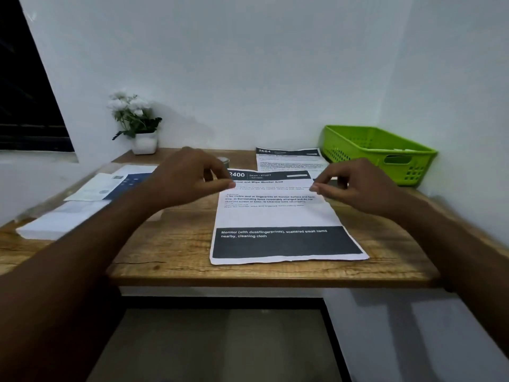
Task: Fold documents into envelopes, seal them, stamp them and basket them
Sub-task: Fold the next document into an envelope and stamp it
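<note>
Document (278, 216) lies printed side up on the desk (248, 274), right of centre, its near edge just inside the front edge and roughly parallel to it. Its long axis runs from front to back. The heading is at the far end and the dark block at the near end, so it reads upright for the person. The left hand (190, 175) is at the far left corner and the right hand (355, 186) at the right edge near the far end. On each hand the thumb and fingers are curled and drawn close together at the paper. Motion blur hides whether either hand actually has the sheet pinched. This looks like the start of the first fold. To do it well, take both far corners evenly and bring the far end towards the front across the long axis. Line up the side edges before pressing, then run a firm crease from the middle outwards. Uneven pulls would skew the fold, and the sheet might then not fit its envelope. A second sheet (289, 161) lies behind, towards the back edge. The basket (407, 151) sits in the back right corner. A white stack (63, 221), possibly envelopes, rests at the left edge.
</note>
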